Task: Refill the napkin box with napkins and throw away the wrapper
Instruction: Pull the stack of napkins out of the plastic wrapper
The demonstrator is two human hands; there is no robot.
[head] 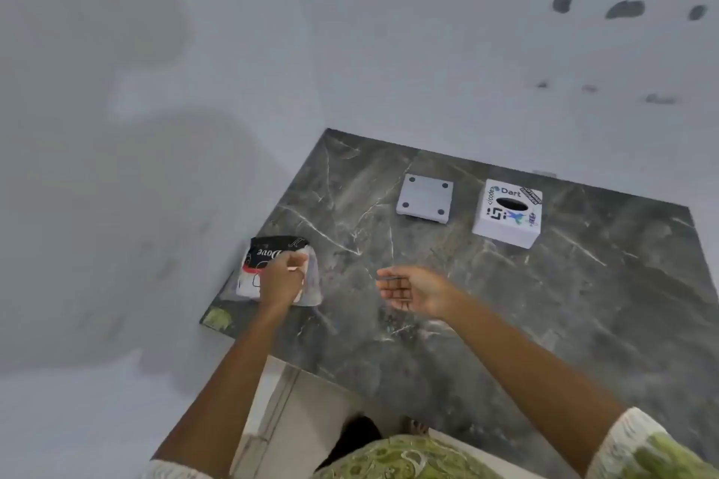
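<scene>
A napkin pack (260,254) in a black, white and red wrapper lies at the left edge of the dark marble table (505,303). My left hand (281,277) rests on top of it, fingers curled around its right side. My right hand (413,290) hovers palm up over the table's middle, fingers apart and holding nothing. The white napkin box (507,213), covered in stickers with a dark oval slot on top, stands at the back right. Its grey square base plate (425,197) with a dot at each corner lies separately to the left of the box.
The table stands against a pale wall at the back and left. A pale floor strip (295,412) shows below the table's near edge, beside my green patterned clothing (400,457). A green patch (218,317) sits at the table's near left corner.
</scene>
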